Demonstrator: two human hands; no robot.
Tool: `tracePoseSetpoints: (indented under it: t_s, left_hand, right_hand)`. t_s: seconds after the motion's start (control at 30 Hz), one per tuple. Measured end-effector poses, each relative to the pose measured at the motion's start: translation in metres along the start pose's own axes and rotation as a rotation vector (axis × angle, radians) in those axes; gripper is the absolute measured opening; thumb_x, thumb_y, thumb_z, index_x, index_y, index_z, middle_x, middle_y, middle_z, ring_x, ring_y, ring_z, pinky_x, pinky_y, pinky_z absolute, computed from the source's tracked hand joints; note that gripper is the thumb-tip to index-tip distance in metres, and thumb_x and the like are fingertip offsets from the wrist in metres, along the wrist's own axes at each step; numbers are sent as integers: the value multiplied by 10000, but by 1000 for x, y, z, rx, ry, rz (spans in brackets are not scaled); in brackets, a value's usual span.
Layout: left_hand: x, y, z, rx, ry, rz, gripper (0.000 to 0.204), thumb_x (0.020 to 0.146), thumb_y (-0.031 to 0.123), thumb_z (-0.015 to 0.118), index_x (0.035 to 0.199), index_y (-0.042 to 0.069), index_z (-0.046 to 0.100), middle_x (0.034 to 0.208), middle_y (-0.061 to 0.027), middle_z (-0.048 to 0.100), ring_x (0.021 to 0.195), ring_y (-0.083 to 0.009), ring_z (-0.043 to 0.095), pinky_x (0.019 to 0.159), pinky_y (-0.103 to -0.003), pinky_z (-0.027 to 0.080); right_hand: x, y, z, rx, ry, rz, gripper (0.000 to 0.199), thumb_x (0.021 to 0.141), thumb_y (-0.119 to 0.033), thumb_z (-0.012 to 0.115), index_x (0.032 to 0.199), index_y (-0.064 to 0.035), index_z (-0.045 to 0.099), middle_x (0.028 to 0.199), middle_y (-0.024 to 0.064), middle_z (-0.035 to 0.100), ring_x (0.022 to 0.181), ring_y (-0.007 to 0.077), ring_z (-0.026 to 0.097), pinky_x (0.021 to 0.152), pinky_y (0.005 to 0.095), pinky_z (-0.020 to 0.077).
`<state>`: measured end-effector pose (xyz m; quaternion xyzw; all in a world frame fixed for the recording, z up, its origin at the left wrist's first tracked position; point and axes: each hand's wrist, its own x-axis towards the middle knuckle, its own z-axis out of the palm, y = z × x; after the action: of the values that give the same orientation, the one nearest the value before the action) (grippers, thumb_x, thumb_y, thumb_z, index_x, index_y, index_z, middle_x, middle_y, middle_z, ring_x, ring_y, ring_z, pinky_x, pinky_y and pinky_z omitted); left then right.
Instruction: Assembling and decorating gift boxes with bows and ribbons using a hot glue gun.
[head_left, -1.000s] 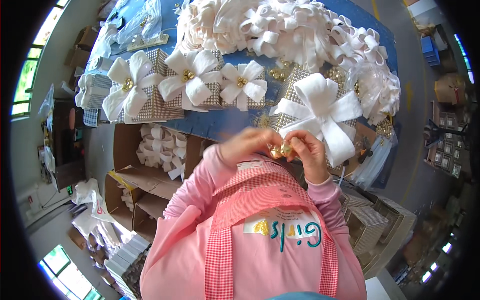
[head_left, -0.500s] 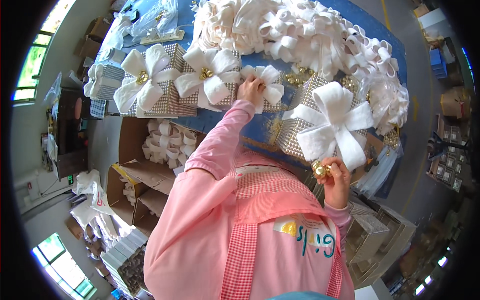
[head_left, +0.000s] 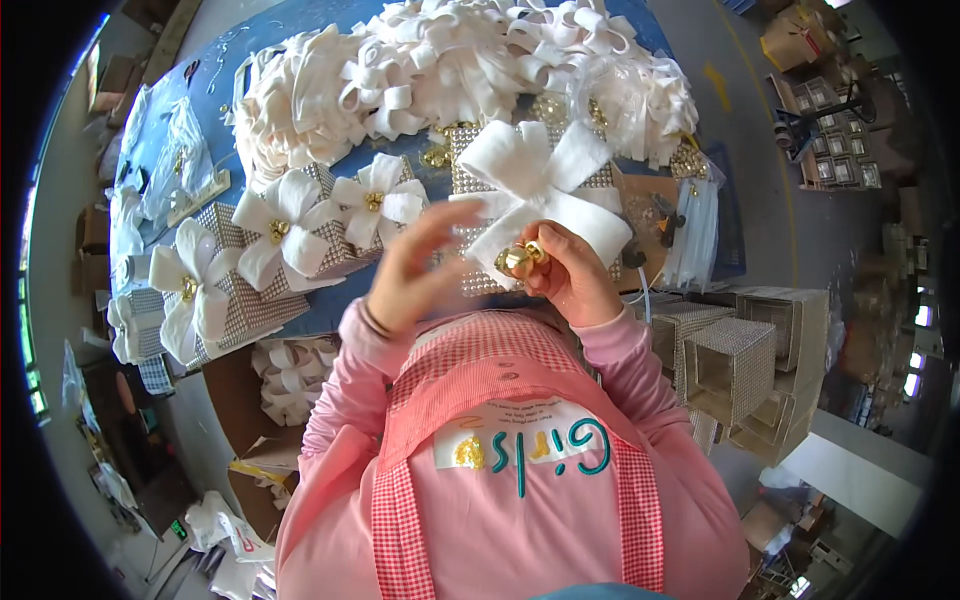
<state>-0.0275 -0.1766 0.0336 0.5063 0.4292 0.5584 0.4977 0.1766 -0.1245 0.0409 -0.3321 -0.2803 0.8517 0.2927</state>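
Note:
My right hand (head_left: 578,278) is closed on a small cluster of gold bells (head_left: 520,261), pinched between thumb and fingers. Directly behind the bells stands a large box (head_left: 465,180) covered in silver studs, topped with a white plush bow (head_left: 535,180). No bells show at the middle of this bow, though my hand partly hides it. My left hand (head_left: 410,265), blurred by motion, is just left of the large box with its fingers apart and nothing seen in it. Beyond it sits a smaller studded box with a white bow (head_left: 375,200) and gold bells at its centre.
More studded boxes with belled white bows (head_left: 282,228) line the table's left side. A heap of white plush loops (head_left: 430,75) covers the back of the blue table (head_left: 225,65). Open studded boxes (head_left: 730,365) stand at the right. A carton (head_left: 235,400) holds more loops below left.
My left hand has left the smaller bow and come back toward the large box. The bells in my right hand are now in front of the large bow. The view has swung right.

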Motion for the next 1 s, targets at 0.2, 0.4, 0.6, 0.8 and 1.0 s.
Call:
tracePoseSetpoints:
  t_s: [0.2,0.4,0.6,0.8,1.0]
  left_hand:
    - [-7,-29,33,-9,30,-96,390,811,78,649,1170,12,514,1028,-59,597,862,-139,605,713,-244,504]
    - [-14,-38,40,-598,115,-405,267,944,197,470,1165,50,496,1020,-17,580,827,-77,566,687,-202,459]
    - [-11,-43,46,-514,137,-320,214,924,168,511,1116,72,516,985,10,591,798,-50,543,626,-180,410]
    - [-6,-30,45,-643,36,-390,285,935,216,489,1189,94,450,1055,-14,568,858,-88,557,684,-208,426]
    - [-5,-28,34,-826,-94,-583,494,935,491,348,1235,106,414,1149,-64,514,954,-216,562,783,-338,454]
  right_hand:
    - [4,0,-1,-131,59,-30,260,886,-285,576,1029,-69,559,891,8,602,723,70,598,613,194,502]
    - [3,-5,-8,-531,-21,-157,211,857,-82,592,1055,-32,542,940,17,582,771,85,590,657,213,497]
    - [-1,-14,5,-1043,49,-490,188,777,-15,616,964,-5,593,919,38,605,738,83,597,609,216,503]
    - [0,-21,-8,-514,22,-128,210,841,-97,613,1021,6,581,914,41,616,781,84,599,651,218,508]
    - [-8,-17,-1,-454,-47,-216,193,851,-76,593,1028,-1,573,966,62,603,838,117,598,721,252,515]
